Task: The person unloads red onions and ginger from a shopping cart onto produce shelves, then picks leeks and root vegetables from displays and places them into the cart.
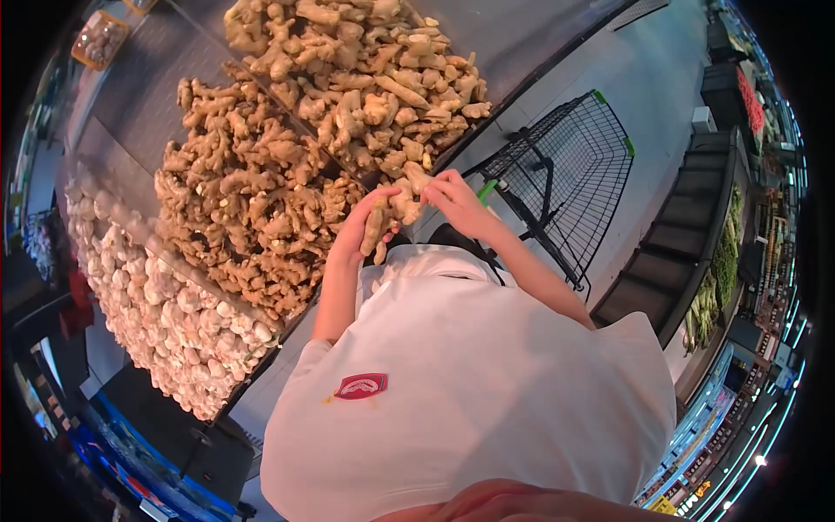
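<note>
Beside the piles (252, 187), our left hand (350, 233) cups the ginger (404, 205), fingers curled around it, while our right hand (457, 205) pinches its upper end. Too hard a twist could snap a knob, dropping it near the cart (545, 163).

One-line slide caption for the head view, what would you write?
Left hand and right hand hold knobbly ginger beside heaps of ginger and garlic, a shopping cart nearby.
</note>
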A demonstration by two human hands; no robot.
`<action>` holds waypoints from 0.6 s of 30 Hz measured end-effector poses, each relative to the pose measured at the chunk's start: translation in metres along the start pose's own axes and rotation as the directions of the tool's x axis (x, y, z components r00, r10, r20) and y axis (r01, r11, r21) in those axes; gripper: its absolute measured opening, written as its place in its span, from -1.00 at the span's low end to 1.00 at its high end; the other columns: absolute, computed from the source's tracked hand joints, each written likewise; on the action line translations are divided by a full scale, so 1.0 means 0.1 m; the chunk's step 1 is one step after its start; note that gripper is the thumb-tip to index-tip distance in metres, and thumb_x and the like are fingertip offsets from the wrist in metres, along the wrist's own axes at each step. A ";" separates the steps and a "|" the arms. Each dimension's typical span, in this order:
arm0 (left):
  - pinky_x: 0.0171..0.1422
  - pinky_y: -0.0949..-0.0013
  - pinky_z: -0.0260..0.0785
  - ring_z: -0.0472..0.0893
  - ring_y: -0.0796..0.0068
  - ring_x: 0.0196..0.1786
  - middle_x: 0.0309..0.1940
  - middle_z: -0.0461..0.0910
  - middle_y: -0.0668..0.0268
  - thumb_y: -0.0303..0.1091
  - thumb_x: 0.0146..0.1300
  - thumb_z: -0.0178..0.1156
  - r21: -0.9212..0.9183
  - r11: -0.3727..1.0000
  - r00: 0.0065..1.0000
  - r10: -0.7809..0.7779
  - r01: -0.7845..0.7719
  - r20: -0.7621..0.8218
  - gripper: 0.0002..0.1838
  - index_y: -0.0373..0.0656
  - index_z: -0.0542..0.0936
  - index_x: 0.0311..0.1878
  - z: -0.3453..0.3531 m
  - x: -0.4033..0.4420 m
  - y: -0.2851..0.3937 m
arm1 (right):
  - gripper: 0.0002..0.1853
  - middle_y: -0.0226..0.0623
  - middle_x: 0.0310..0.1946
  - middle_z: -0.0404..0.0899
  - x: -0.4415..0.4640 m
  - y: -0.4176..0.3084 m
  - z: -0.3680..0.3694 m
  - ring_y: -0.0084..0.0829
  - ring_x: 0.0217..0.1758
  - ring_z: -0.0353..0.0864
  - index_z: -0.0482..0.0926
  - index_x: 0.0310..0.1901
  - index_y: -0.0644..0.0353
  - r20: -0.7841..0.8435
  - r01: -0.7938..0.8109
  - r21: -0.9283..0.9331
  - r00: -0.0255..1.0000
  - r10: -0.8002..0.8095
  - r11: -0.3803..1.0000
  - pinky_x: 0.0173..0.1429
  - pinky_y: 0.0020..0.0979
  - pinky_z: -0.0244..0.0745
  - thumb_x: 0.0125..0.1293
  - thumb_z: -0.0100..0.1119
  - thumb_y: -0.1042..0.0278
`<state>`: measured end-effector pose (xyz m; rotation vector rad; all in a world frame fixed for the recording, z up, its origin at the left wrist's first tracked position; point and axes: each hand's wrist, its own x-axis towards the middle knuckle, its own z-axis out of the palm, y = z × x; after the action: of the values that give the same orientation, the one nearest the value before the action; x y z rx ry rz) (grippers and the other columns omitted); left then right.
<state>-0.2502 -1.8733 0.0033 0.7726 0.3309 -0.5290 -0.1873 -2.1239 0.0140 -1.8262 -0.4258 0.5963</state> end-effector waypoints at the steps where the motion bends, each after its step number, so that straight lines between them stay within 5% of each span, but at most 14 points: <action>1: -0.44 0.45 0.45 0.65 0.39 -0.31 -0.07 0.66 0.12 -0.06 0.66 -0.01 -0.063 0.998 1.000 0.029 -0.029 0.008 -0.54 -0.14 0.53 0.38 -0.06 -0.02 0.03 | -0.66 -0.07 0.09 0.47 0.15 0.03 -0.01 -0.12 0.28 0.35 0.69 0.01 0.17 -0.015 0.004 0.003 1.000 -0.003 1.000 0.40 -0.26 0.34 0.63 0.10 0.06; 5: -0.45 0.40 0.45 0.66 0.28 -0.26 0.03 0.64 0.05 -0.03 0.65 -0.05 -0.292 0.950 0.992 0.125 -0.111 0.030 -0.48 -0.18 0.51 0.43 -0.25 -0.16 0.12 | -0.62 0.04 0.29 0.32 0.64 0.29 0.28 0.02 0.42 0.36 0.54 0.27 0.14 -0.188 0.021 -0.166 0.981 -0.052 0.986 0.41 -0.19 0.43 0.52 0.23 0.21; 8: -0.46 0.35 0.46 0.67 0.20 -0.20 0.07 0.63 0.01 -0.01 0.63 -0.04 -0.420 0.899 0.984 0.166 -0.123 0.066 -0.44 -0.18 0.49 0.46 -0.34 -0.26 0.19 | -0.58 0.08 0.30 0.31 0.78 0.40 0.54 0.12 0.43 0.33 0.55 0.27 0.08 -0.244 0.021 -0.230 0.967 -0.079 0.973 0.47 -0.08 0.39 0.42 0.29 0.26; 9: -0.45 0.36 0.46 0.68 0.24 -0.16 0.11 0.62 0.04 -0.01 0.62 -0.03 -0.366 0.922 0.983 0.169 -0.129 0.078 -0.45 -0.17 0.49 0.46 -0.39 -0.28 0.21 | -0.46 0.32 0.40 0.22 0.80 0.42 0.56 0.33 0.44 0.32 0.47 0.36 0.05 -0.192 0.011 -0.297 0.979 -0.071 0.955 0.54 0.03 0.31 0.37 0.31 0.29; 18: -0.45 0.38 0.41 0.67 0.35 -0.09 0.19 0.62 0.14 -0.01 0.61 0.00 -0.257 0.951 0.985 0.165 -0.174 -0.058 -0.47 -0.13 0.51 0.45 -0.33 -0.22 0.19 | -0.30 0.19 0.30 0.45 0.79 0.27 0.13 0.21 0.41 0.46 0.31 0.53 0.08 0.047 0.111 -0.462 0.994 -0.101 0.880 0.44 0.04 0.42 0.40 0.28 0.23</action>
<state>-0.2603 -1.8306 0.0021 0.5483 0.3561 -0.3017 -0.1317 -2.0783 -0.0298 -2.2361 -0.7281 0.4621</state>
